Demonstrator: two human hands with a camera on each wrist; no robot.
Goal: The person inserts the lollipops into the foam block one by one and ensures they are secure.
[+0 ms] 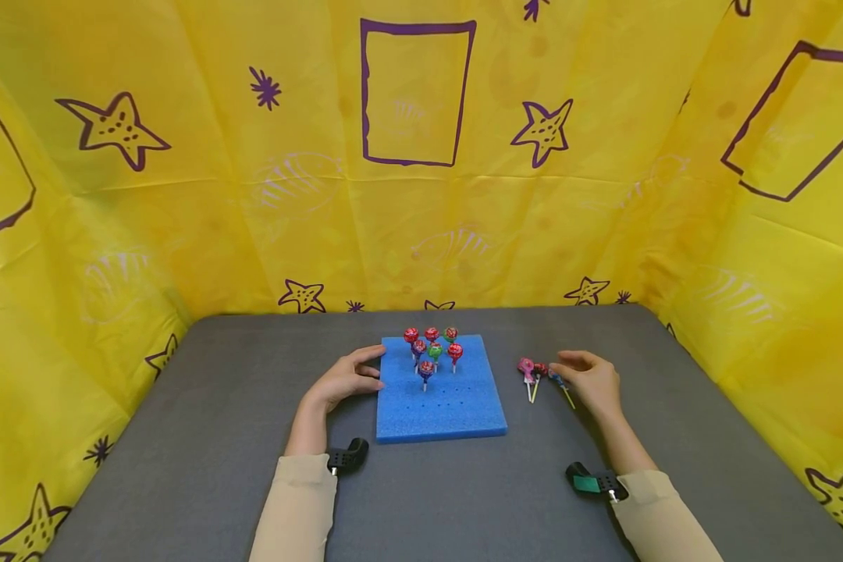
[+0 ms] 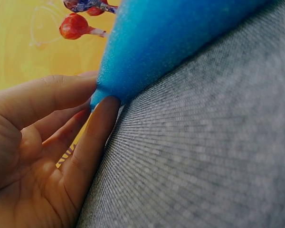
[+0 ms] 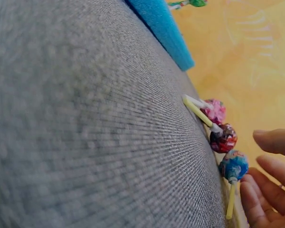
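Observation:
A blue foam board (image 1: 439, 421) lies on the table, with small holes across its nearer part. Several wrapped lollipops stand upright in its farther part, among them a green lollipop (image 1: 435, 351) and a red lollipop (image 1: 455, 351). My left hand (image 1: 344, 377) touches the board's left edge with fingertips and thumb, fingers mostly straight. To the right of the board lie a pink lollipop (image 3: 214, 111), a dark red lollipop (image 3: 223, 138) and a blue lollipop (image 3: 234, 165). My right hand (image 1: 593, 384) is at the blue one, fingers beside its head and thumb apart from it.
The grey table (image 1: 457, 507) extends around the board. Behind and at both sides hangs a yellow cloth (image 1: 309, 234) with purple drawings. Each wrist carries a black camera mount, one at the left (image 1: 347, 457) and one at the right (image 1: 597, 481).

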